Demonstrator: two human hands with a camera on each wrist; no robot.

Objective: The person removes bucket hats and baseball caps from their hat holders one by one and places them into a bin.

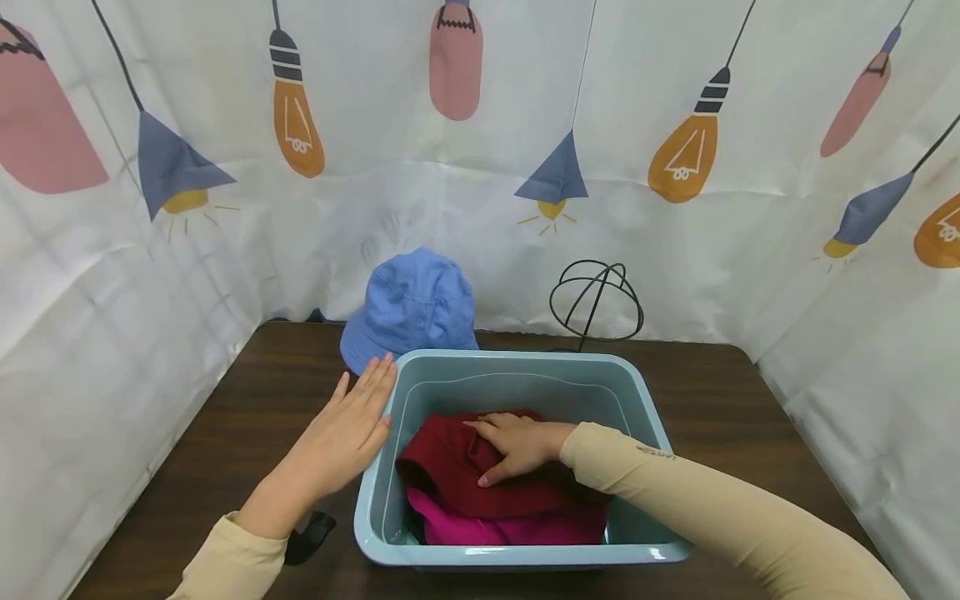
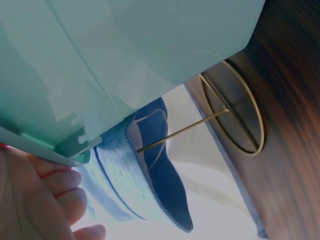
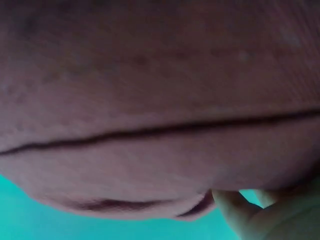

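Seems partway: red cloth [image 1: 442,454] is being handled atop pink cloth [image 1: 517,531] in the tub [image 1: 517,388] by the right hand [image 1: 517,446], thumb and fingers apart, straight-fingered left hand [image 1: 348,429] being rested alongside, blue hat [image 1: 420,300] apparently being left for later.

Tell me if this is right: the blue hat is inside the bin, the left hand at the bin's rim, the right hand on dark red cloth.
Wrong on the blue hat: the head view shows it behind the bin, not inside. The left hand is at the bin's rim and the right hand on dark red cloth, as stated.
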